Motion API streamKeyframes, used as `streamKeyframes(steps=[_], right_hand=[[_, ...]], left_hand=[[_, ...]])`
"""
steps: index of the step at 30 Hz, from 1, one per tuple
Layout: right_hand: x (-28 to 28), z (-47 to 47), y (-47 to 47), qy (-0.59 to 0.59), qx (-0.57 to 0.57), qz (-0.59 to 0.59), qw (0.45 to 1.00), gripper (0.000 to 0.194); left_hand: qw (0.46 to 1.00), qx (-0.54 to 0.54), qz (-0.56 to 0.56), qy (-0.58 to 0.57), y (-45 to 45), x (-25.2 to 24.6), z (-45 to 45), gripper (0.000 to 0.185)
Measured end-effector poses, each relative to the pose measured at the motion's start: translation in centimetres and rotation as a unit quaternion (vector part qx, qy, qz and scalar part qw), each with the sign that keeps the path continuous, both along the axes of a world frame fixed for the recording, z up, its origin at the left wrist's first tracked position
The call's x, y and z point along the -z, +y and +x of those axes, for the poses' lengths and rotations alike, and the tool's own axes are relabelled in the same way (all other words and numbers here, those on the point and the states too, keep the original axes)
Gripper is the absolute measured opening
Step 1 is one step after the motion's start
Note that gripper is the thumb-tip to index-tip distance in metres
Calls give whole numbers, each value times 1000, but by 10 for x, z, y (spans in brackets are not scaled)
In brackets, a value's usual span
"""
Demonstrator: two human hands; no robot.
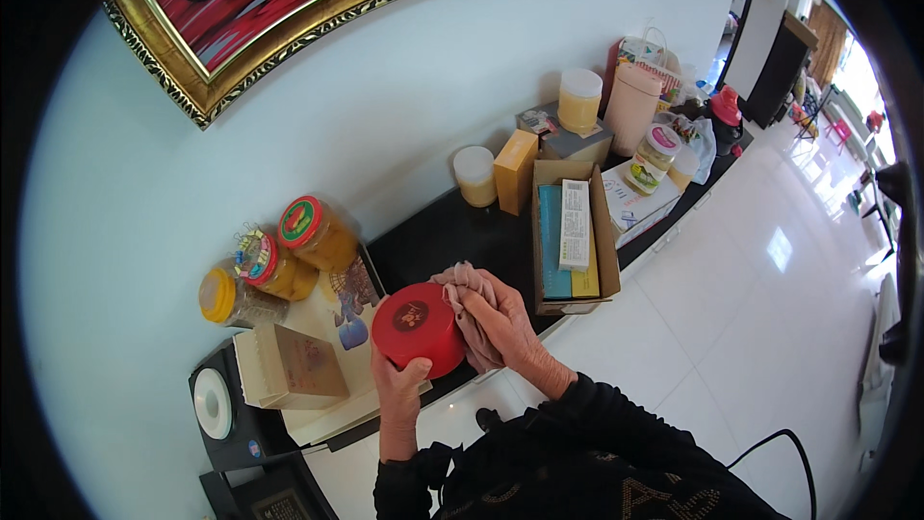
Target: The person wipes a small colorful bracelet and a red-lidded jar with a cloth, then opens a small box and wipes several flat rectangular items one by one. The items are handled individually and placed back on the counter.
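Note:
A round red container (pixel 426 328) with a dark oval emblem on its top is in my left hand (pixel 399 386), thumb across the near side. My right hand (pixel 511 321) grips a crumpled pinkish cloth (pixel 473 318) and presses it against the container's right side. Both hands are over the front edge of a black cabinet top (pixel 426 238). My left fingers are mostly hidden beneath the container. Just left of it lies a pale board or flat box (pixel 317 422) with printed pictures.
On the left stand several lidded jars (pixel 317 231), a brown carton (pixel 296 368) and a black appliance (pixel 238 404). An open cardboard box (pixel 612 267) holds smaller boxes at right. Beyond are a yellow box (pixel 515 172), cream-filled jars (pixel 476 177) and bags. A gilt-framed picture (pixel 209 90) hangs above.

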State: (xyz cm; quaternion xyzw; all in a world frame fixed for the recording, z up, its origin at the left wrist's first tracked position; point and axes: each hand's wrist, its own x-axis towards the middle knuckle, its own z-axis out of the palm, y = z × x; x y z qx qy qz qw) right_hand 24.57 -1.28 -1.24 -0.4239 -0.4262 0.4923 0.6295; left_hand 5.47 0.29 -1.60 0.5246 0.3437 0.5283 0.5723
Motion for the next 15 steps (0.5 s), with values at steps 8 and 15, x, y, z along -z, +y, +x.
streamKeyframes(steps=[8,15], right_hand=[[5,-21,-4,3,100,-4,995,31],[8,4,4,51,67,-48,995,30]], left_hand=[[963,-208,94,142,-26,2,43,97],[1000,9,-8,21,-3,-1,-10,103]])
